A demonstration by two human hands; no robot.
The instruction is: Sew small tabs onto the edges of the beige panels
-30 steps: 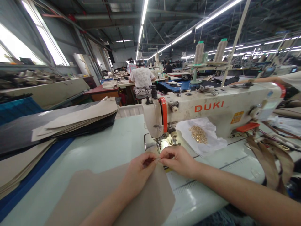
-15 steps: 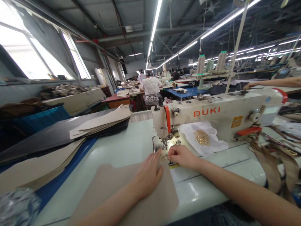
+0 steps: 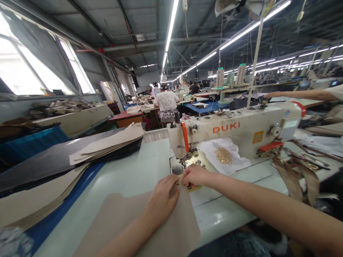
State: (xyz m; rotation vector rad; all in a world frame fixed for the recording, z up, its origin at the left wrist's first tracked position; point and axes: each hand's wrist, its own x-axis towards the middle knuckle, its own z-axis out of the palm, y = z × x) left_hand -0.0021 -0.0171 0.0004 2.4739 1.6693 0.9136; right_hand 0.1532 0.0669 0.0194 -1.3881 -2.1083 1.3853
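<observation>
A beige fabric panel (image 3: 128, 217) lies flat on the pale sewing machine table, its far tip close to the needle area. My left hand (image 3: 163, 196) rests palm down on this panel, fingers stretched toward the needle of the sewing machine (image 3: 227, 126). Just in front of the presser foot (image 3: 183, 162), my right hand (image 3: 195, 175) pinches with thumb and forefinger at the panel's far tip. Whatever sits between those fingertips is too small and covered to make out. Both hands' fingertips are close together.
Small gold metal pieces (image 3: 223, 156) lie on a white cloth (image 3: 238, 162) beside the machine. Stacked beige panels (image 3: 109, 142) are at left. Brown straps (image 3: 286, 176) hang at right. Thread cones (image 3: 220, 77) stand behind. A co-worker (image 3: 166, 101) sits ahead; another person's arm (image 3: 300, 94) reaches in at right.
My right fingertips have moved left, in front of the needle, and my left fingertips have drawn back slightly toward me. The camera view has turned a little to the right.
</observation>
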